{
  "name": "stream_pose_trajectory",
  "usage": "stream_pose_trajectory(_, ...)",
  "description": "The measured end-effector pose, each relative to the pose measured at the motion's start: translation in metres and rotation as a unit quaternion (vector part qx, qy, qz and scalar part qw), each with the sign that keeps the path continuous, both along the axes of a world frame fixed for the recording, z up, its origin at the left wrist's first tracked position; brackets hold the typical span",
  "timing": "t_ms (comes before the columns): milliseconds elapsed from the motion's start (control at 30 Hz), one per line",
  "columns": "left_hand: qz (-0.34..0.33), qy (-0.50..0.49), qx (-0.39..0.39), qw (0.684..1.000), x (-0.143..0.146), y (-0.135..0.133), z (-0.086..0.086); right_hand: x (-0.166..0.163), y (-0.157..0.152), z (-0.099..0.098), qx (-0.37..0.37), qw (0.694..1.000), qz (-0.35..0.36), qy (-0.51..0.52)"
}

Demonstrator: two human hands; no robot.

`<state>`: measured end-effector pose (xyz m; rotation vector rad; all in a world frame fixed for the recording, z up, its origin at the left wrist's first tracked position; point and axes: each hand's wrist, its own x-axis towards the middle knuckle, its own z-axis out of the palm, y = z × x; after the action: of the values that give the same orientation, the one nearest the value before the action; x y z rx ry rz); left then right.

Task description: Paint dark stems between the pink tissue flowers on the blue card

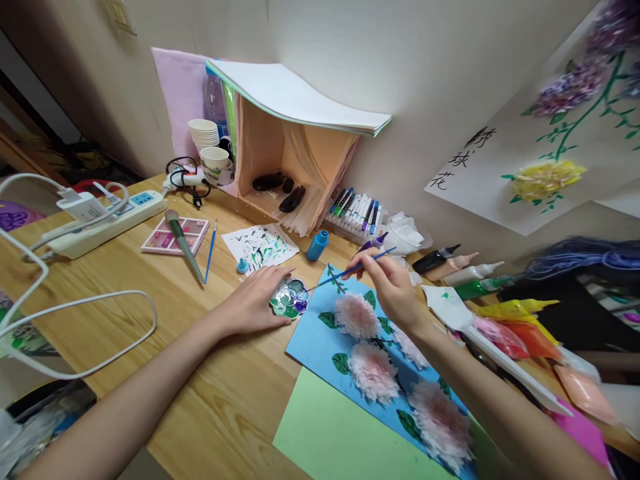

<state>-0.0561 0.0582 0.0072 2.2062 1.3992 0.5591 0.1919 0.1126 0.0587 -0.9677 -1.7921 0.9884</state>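
My left hand (pixel 260 298) lies on the wooden table, its fingers curved around the edge of a small flower-shaped paint palette (pixel 291 299) smeared with green, purple and white. In my right hand (pixel 384 280) is a thin blue paintbrush (pixel 345 273), pinched near its middle, with the tip close to the palette's right rim. Under the brush lies a blue painting sheet (pixel 313 327) with fluffy pink-white flowers (pixel 373 371) and painted green leaves. A green sheet (pixel 320 417) sits partly beneath it. An open blue paint bottle (pixel 317 245) stands behind the palette.
A paint-marked tissue (pixel 260 245), second brush (pixel 211 252), makeup brush (pixel 184 245) and pink palette case (pixel 175 237) lie at the left. A power strip (pixel 107 223) with cables borders them. Markers (pixel 354 212), a box (pixel 280 160) and paint bottles (pixel 480 289) line the back and right.
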Motion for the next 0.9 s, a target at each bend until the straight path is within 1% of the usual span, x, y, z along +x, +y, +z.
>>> stream_pose_trajectory(67, -0.001, 0.0, -0.001, 1.0, 0.001, 0.0, 0.001, 0.0, -0.01, -0.007, 0.006, 0.999, 0.015, -0.031)
stream_pose_trajectory(133, -0.001, -0.001, 0.002, 1.0, 0.001, 0.001, 0.001, 0.002, -0.016, -0.015, 0.001, 0.999, 0.016, -0.039)
stream_pose_trajectory(300, -0.005, 0.002, 0.011, 1.0, 0.0, 0.002, -0.001, 0.006, -0.019, -0.029, -0.033, 0.999, -0.002, -0.018)
stream_pose_trajectory(400, -0.004, 0.005, 0.012, 1.0, 0.0, 0.002, -0.003, 0.007, -0.021, -0.035, -0.058, 0.998, -0.007, -0.002)
stream_pose_trajectory(533, -0.006, 0.005, 0.016, 1.0, -0.001, 0.002, -0.004, 0.01, -0.024, -0.041, -0.071, 0.997, -0.012, 0.008)
stream_pose_trajectory(733, -0.007, 0.006, 0.013, 1.0, -0.001, 0.002, -0.004, 0.014, -0.027, -0.041, -0.038, 0.999, -0.014, -0.021)
stream_pose_trajectory(900, -0.009, 0.005, 0.012, 1.0, -0.002, 0.002, -0.003, 0.019, -0.029, -0.035, 0.013, 0.998, 0.0, -0.063)
